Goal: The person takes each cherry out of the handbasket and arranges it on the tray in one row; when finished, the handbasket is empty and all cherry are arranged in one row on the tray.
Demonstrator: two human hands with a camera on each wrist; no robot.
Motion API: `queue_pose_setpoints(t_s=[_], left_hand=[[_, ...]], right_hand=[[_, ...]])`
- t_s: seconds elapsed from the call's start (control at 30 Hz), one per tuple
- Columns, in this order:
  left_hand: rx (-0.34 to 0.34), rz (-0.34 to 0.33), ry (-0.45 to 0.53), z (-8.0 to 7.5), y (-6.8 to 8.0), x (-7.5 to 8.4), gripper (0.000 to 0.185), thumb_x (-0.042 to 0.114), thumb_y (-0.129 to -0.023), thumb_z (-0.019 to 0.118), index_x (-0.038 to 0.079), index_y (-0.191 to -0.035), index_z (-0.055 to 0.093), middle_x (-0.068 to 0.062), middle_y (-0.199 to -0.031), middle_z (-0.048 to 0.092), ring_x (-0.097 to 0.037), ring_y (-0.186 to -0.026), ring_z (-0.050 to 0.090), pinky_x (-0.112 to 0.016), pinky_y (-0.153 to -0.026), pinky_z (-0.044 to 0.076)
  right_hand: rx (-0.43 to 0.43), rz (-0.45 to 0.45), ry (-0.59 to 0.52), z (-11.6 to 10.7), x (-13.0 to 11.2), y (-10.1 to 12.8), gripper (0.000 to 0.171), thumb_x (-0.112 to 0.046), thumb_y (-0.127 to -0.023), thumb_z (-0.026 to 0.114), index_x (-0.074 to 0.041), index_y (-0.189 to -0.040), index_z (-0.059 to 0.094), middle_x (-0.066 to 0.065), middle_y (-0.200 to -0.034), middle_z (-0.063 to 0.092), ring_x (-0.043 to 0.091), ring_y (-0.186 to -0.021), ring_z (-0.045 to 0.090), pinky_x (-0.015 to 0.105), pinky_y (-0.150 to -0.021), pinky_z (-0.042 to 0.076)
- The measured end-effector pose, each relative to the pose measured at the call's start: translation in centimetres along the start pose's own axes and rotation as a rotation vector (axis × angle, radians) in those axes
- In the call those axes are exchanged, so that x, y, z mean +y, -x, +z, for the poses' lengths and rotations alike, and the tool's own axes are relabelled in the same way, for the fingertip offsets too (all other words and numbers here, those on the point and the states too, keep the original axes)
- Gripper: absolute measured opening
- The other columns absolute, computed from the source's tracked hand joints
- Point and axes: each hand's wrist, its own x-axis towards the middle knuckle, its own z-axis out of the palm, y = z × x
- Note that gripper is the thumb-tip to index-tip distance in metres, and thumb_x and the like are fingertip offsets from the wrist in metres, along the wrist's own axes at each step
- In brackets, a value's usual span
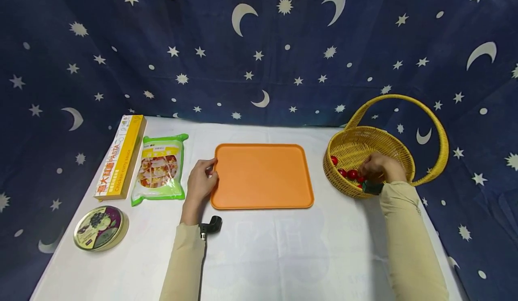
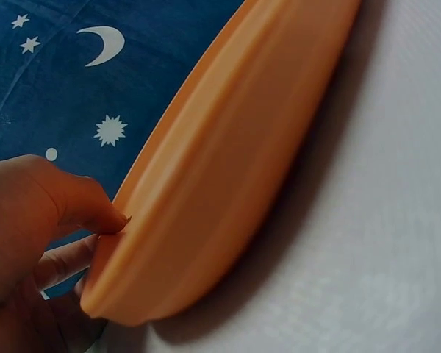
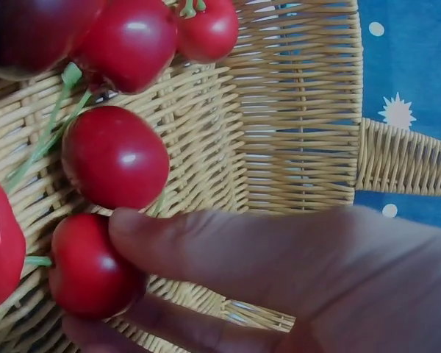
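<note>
The orange tray (image 1: pixel 263 175) lies bare on the white table (image 1: pixel 263 256), so by the look of it nothing has yet gone from basket to tray, and the work seems barely begun. The left hand (image 1: pixel 201 180) pinches the tray's left rim between thumb and fingers. The right hand (image 1: pixel 378 167) is down inside the wicker basket (image 1: pixel 388 141), its fingers closing round one red cherry (image 3: pixel 88 276) (the other cherries (image 3: pixel 115 156) lie just beside it, stems tangled). Basket and tray stand apart, the tray between the two hands.
</note>
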Motion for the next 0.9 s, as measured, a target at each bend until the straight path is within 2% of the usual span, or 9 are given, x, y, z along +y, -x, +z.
queue_pose_setpoints(t_s=[0.17,0.33,0.47,0.57,0.63,0.7,0.8,0.87,0.9], left_hand=[[0.01,0.001,-0.004,-0.1,0.1,-0.1,0.044,0.005,-0.083,0.063,0.002,-0.127,0.066,-0.015,-0.106,0.062,-0.029,-0.086,0.063,-0.039,-0.072,0.042],[0.013,0.007,0.002,-0.2,0.0,-0.4,0.044,0.004,-0.082,0.063,0.002,-0.127,0.066,-0.015,-0.104,0.061,-0.029,-0.086,0.062,-0.039,-0.072,0.042],[0.008,0.001,0.014,-0.3,0.0,-0.6,0.045,0.004,-0.082,0.063,0.002,-0.127,0.066,-0.016,-0.104,0.062,-0.03,-0.087,0.063,-0.039,-0.074,0.042],[0.005,0.0,0.019,-0.4,0.0,-0.7,0.045,0.003,-0.082,0.064,0.001,-0.127,0.066,-0.017,-0.105,0.062,-0.03,-0.088,0.063,-0.039,-0.073,0.042],[0.009,0.003,0.028,-0.4,-0.1,-0.7,0.045,0.003,-0.081,0.064,0.001,-0.126,0.066,-0.017,-0.105,0.062,-0.03,-0.087,0.063,-0.039,-0.073,0.042],[0.014,0.016,0.038,-0.4,-0.2,-0.8,0.045,0.002,-0.081,0.064,0.0,-0.125,0.066,-0.017,-0.106,0.063,-0.03,-0.087,0.063,-0.039,-0.074,0.043],[0.018,0.042,0.056,-0.2,-0.3,-0.9,0.045,0.001,-0.079,0.064,0.0,-0.124,0.067,-0.018,-0.106,0.064,-0.03,-0.085,0.064,-0.04,-0.075,0.045],[0.019,0.056,0.063,-0.1,-0.4,-0.9,0.045,0.001,-0.079,0.064,-0.001,-0.123,0.067,-0.018,-0.106,0.064,-0.029,-0.084,0.064,-0.04,-0.076,0.046],[0.02,0.059,0.065,-0.1,-0.5,-0.9,0.045,0.001,-0.078,0.064,-0.001,-0.123,0.067,-0.017,-0.105,0.064,-0.029,-0.083,0.065,-0.04,-0.076,0.046]], right_hand=[[0.02,-0.021,-0.011,0.0,-0.1,0.1,0.015,0.001,-0.092,0.056,0.006,-0.091,0.07,0.0,-0.073,0.061,0.014,-0.066,0.055,0.031,-0.064,0.051],[0.099,-0.043,-0.045,-0.2,-0.8,0.9,0.022,-0.003,-0.093,0.056,0.015,-0.102,0.065,0.006,-0.081,0.064,0.018,-0.07,0.062,0.034,-0.068,0.056],[0.145,-0.108,-0.093,-0.5,-1.5,1.9,0.03,-0.009,-0.095,0.057,0.015,-0.113,0.056,0.007,-0.09,0.065,0.018,-0.076,0.064,0.035,-0.073,0.056],[0.167,-0.173,-0.144,-0.6,-2.1,2.4,0.039,-0.016,-0.096,0.06,0.013,-0.121,0.053,0.003,-0.092,0.065,0.017,-0.079,0.064,0.033,-0.075,0.056],[0.18,-0.218,-0.211,-0.5,-2.5,2.5,0.041,-0.018,-0.097,0.061,0.012,-0.124,0.053,-0.001,-0.09,0.066,0.015,-0.078,0.066,0.031,-0.075,0.056],[0.184,-0.265,-0.311,-0.3,-2.8,2.5,0.032,-0.017,-0.097,0.06,0.005,-0.12,0.061,-0.004,-0.089,0.068,0.012,-0.076,0.066,0.029,-0.073,0.056],[0.166,-0.313,-0.523,0.3,-3.4,2.3,0.017,-0.013,-0.099,0.057,-0.009,-0.101,0.073,-0.003,-0.086,0.071,0.008,-0.073,0.068,0.024,-0.07,0.056],[0.152,-0.327,-0.641,1.0,-3.9,2.1,0.023,-0.012,-0.099,0.056,-0.018,-0.088,0.075,-0.001,-0.085,0.072,0.007,-0.072,0.069,0.021,-0.068,0.055],[0.148,-0.332,-0.678,1.4,-4.2,2.0,0.024,-0.013,-0.099,0.056,-0.02,-0.086,0.075,-0.001,-0.085,0.072,0.008,-0.073,0.07,0.021,-0.067,0.055]])
